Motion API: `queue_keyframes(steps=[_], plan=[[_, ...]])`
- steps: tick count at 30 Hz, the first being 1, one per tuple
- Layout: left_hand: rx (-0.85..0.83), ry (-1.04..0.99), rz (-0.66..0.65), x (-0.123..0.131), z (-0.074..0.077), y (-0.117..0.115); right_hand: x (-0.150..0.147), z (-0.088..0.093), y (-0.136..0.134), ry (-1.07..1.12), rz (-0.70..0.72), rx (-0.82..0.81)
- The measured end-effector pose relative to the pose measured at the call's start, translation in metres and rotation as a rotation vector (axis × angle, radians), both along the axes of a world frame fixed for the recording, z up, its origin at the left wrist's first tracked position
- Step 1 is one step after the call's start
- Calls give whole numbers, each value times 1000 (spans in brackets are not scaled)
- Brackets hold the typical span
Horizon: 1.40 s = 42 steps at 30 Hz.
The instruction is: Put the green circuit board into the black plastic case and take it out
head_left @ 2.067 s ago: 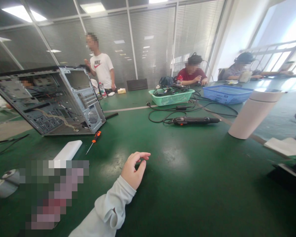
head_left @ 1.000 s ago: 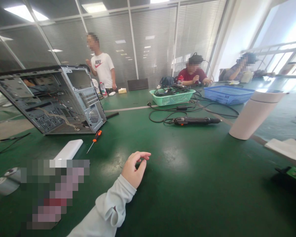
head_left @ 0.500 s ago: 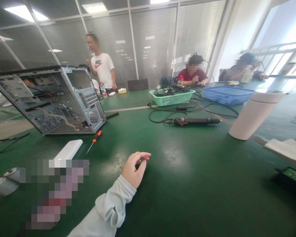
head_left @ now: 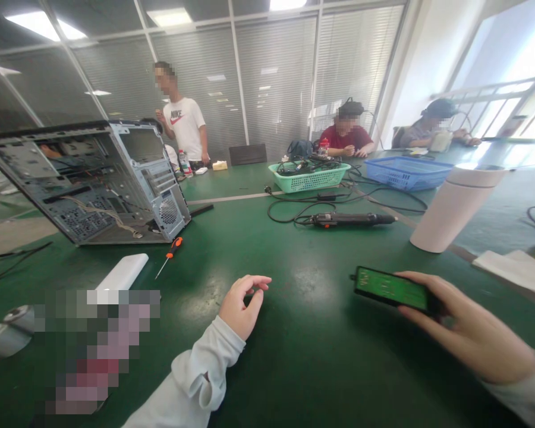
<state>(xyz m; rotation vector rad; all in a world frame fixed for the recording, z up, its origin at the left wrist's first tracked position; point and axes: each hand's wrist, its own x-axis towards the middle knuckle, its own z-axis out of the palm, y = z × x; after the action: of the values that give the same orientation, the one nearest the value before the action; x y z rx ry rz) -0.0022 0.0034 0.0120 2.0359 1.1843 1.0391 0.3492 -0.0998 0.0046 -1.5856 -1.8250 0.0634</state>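
Head view, the only feed I have. I read the right hand (head_left: 477, 330) as closed around one end of a black-framed module (head_left: 386, 286) with a green circuit board facing up; its fingers pinch the right-hand end, thumb along the near edge, index along the far edge. The module seems raised above the green desk (head_left: 316, 368), though I cannot tell by how much.

The left hand (head_left: 242, 307) rests on the desk, its fingers loosely curled, thumb apart, holding nothing.

Key relation, in my judgement: the module lies to the right of the left fingers — well apart, and at much the same depth on the desk. Its long axis runs mostly sideways with a slight slant, the end with a small tab pointing left, towards the left hand. The right hand is plainly the nearer, being the one in contact.

Around it: I note a pale tumbler (head_left: 455, 208) beyond the right hand, a black power tool (head_left: 356, 220) further back, and — off to the left — an orange-handled screwdriver (head_left: 172, 249) near an opened computer case (head_left: 84, 196).
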Motion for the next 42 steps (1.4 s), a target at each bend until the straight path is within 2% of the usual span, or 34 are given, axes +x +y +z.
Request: queue_keyframes(steps=[2,5,7,10,15,22,31,37,42], plan=[[-10,-13,1,0,0,0,-43,0,21,21,179,38],[-30,-54,10,-1,-1,1,-100,-4,44,96,316,62],[-32,-83,19,-1,-3,3,-126,-7,55,108,375,81],[-11,-88,31,-2,-6,6,-146,-6,64,43,427,134],[-39,-73,9,-1,-4,4,-149,-2,69,47,473,194],[-105,-92,-63,-1,-9,-1,-146,-4,67,152,443,180],[-120,-86,-44,1,-5,-3,-148,-4,66,192,427,344],[-192,-177,-140,3,-2,-5,-147,-1,65,169,396,274],[-93,-44,-175,0,-4,-8,-145,-3,66,279,355,212]])
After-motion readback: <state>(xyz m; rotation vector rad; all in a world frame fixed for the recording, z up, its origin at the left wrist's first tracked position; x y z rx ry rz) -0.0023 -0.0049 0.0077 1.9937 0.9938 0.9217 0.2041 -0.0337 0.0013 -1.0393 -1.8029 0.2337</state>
